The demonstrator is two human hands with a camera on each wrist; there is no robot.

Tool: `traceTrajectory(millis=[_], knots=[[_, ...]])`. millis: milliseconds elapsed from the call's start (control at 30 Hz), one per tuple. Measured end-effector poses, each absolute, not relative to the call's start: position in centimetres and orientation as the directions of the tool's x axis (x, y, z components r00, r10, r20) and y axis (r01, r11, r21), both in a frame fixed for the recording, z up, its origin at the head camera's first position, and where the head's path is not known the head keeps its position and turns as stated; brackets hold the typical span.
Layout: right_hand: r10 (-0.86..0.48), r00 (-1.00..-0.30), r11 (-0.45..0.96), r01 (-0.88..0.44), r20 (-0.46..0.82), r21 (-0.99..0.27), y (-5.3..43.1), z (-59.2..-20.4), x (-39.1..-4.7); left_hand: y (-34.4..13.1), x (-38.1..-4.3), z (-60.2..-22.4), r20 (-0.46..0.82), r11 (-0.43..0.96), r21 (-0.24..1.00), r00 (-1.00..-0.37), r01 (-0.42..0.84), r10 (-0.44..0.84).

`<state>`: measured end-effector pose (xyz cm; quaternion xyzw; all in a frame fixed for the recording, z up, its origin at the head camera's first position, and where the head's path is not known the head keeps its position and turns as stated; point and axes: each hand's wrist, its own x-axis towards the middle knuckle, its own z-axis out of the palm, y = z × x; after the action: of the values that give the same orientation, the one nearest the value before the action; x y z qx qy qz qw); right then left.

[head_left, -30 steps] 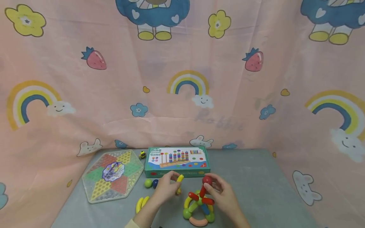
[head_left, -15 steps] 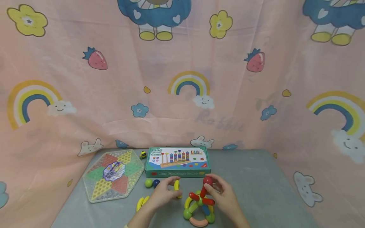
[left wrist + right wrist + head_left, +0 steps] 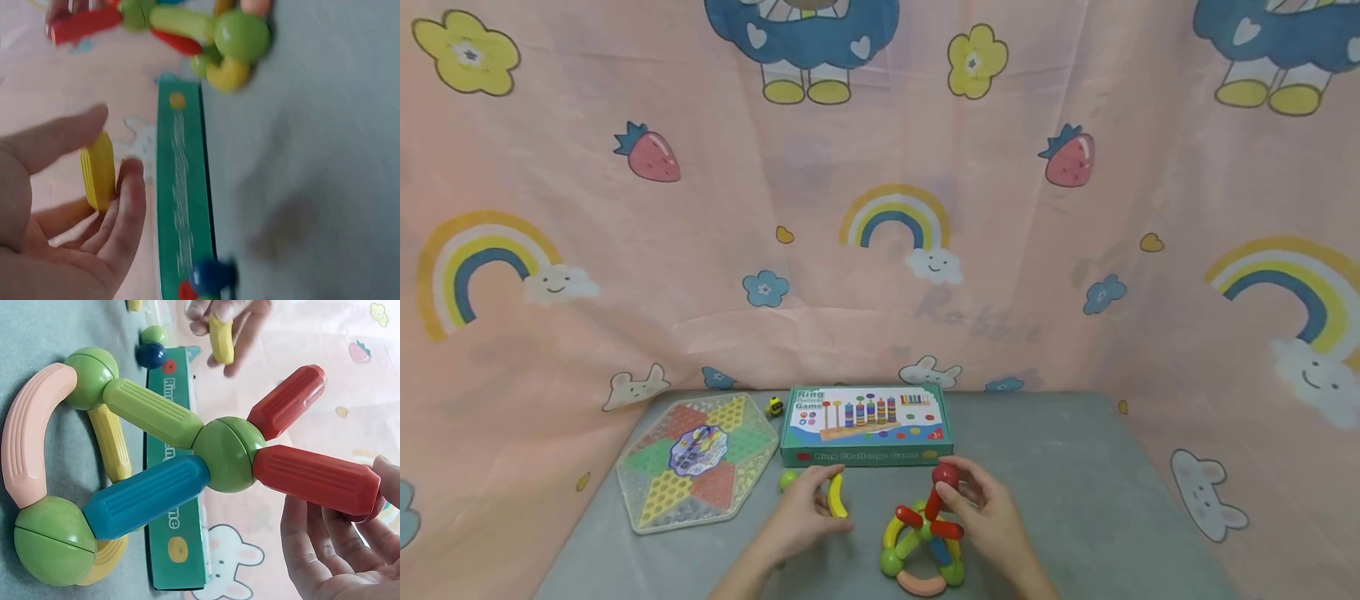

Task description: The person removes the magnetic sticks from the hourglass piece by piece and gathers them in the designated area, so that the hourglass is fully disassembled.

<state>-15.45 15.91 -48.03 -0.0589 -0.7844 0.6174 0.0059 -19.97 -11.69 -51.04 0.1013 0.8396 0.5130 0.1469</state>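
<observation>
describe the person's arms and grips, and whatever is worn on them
The left grip and the right grip are bare human hands; no glove or ring shows. The left forearm and right forearm are bare too as far as the head view reaches, with no sleeve, cable or marking showing.

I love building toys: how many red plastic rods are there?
3: one red ribbed plastic rod rises to the glossy red ball in the right hand, another points left, another right, all from one round green plastic ball. More may be hidden.
</observation>
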Motion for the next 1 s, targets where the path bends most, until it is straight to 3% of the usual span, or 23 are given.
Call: traceTrajectory(millis=[367,667,1000], knots=[[0.103,-0.994,0.248,0.062,-0.038,-0.967,15.9,-47.8,-15.9,-15.7,-20.2,-52.0,-0.009,0.732,0.608,-0.919,0.309,0.395],[0.101,-0.994,0.260,0.061,-0.036,-0.964,16.0,-47.9,-15.9,-16.7,-19.5,-54.3,-0.008,0.779,0.509,-0.903,0.367,0.430],[0.091,-0.995,0.252,0.060,-0.038,-0.966,15.8,-47.9,-15.5,-16.9,-19.3,-54.7,-0.148,0.822,0.465,-0.886,0.329,0.439]])
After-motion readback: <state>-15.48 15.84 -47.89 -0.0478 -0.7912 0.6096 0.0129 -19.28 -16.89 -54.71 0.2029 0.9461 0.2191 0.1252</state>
